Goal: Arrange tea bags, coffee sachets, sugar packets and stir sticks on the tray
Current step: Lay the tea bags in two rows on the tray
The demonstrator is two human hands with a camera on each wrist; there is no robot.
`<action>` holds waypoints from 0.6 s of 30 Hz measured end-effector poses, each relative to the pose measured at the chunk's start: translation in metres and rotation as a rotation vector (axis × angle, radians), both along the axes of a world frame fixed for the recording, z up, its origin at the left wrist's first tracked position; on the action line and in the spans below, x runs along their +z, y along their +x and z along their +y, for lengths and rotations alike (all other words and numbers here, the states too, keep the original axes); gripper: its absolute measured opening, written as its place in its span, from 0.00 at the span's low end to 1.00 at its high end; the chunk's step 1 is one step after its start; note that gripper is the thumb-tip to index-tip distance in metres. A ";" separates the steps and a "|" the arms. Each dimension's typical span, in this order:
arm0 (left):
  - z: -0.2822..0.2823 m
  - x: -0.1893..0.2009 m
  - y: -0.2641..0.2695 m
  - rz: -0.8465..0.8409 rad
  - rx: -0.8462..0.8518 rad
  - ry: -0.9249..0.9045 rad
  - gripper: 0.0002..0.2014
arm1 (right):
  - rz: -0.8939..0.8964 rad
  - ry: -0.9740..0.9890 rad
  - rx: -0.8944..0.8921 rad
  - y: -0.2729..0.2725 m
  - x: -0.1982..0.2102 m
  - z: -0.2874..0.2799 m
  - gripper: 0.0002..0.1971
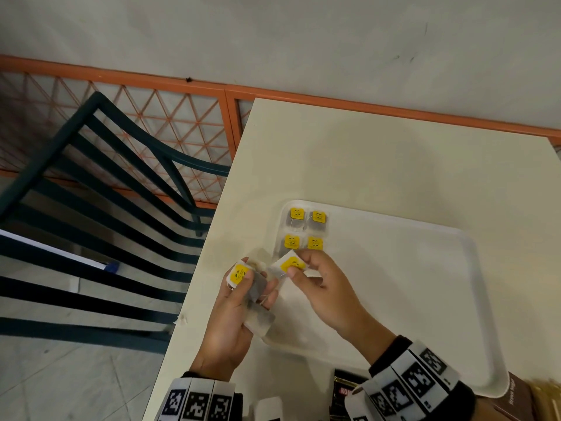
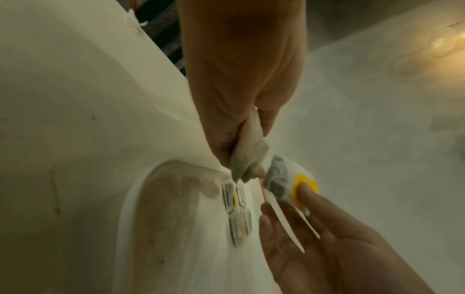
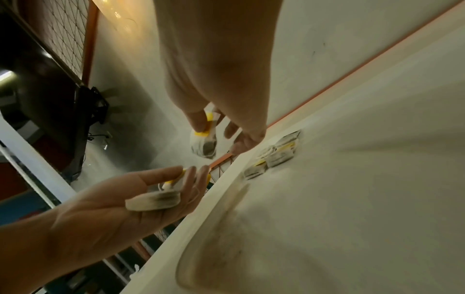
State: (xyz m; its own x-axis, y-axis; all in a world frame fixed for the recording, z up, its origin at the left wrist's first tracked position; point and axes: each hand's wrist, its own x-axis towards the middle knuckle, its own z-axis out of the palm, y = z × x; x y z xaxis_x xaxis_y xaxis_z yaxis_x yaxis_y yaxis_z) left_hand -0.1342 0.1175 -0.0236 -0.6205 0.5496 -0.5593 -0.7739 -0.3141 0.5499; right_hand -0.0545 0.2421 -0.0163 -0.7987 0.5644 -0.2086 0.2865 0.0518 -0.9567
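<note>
A white tray (image 1: 473, 268) lies on the cream table (image 1: 364, 153). Several tea bags with yellow tags (image 1: 305, 229) lie in a square at its far left corner; they also show as laid tea bags (image 2: 237, 214) and a tea bag group (image 3: 274, 155). My right hand (image 1: 306, 268) pinches one tea bag (image 1: 290, 265) by its yellow tag just above the tray's left side; this held bag (image 3: 204, 143) hangs below thumb and finger. My left hand (image 1: 243, 287) grips a small stack of tea bags (image 1: 253, 294) over the table's left edge, the stack (image 3: 153, 200) lying across the fingers.
Black coffee sachets (image 1: 344, 390) and brown packets (image 1: 516, 396) lie at the table's near edge, partly behind my right wrist. A dark green slatted chair (image 1: 100, 214) stands left of the table. An orange lattice rail (image 1: 182, 123) runs along the wall.
</note>
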 end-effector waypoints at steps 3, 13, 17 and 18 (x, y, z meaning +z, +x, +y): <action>-0.009 0.000 -0.005 -0.037 0.053 0.001 0.10 | -0.017 -0.060 -0.070 0.002 -0.001 0.006 0.06; -0.023 -0.002 -0.010 -0.061 0.095 -0.027 0.10 | -0.291 0.343 0.001 0.006 -0.030 0.004 0.22; -0.022 -0.004 -0.009 -0.066 0.105 -0.035 0.10 | -0.216 0.718 0.172 0.016 -0.032 -0.006 0.10; -0.021 -0.003 -0.008 -0.065 0.100 -0.038 0.10 | -0.224 0.768 0.240 0.017 -0.034 -0.010 0.12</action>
State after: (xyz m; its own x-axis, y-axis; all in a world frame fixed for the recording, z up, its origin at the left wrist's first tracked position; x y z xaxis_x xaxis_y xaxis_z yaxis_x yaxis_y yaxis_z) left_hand -0.1423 0.0968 -0.0271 -0.6328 0.4644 -0.6196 -0.7743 -0.3715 0.5123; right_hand -0.0371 0.2326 -0.0505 -0.9009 0.4341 -0.0031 0.3635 0.7504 -0.5520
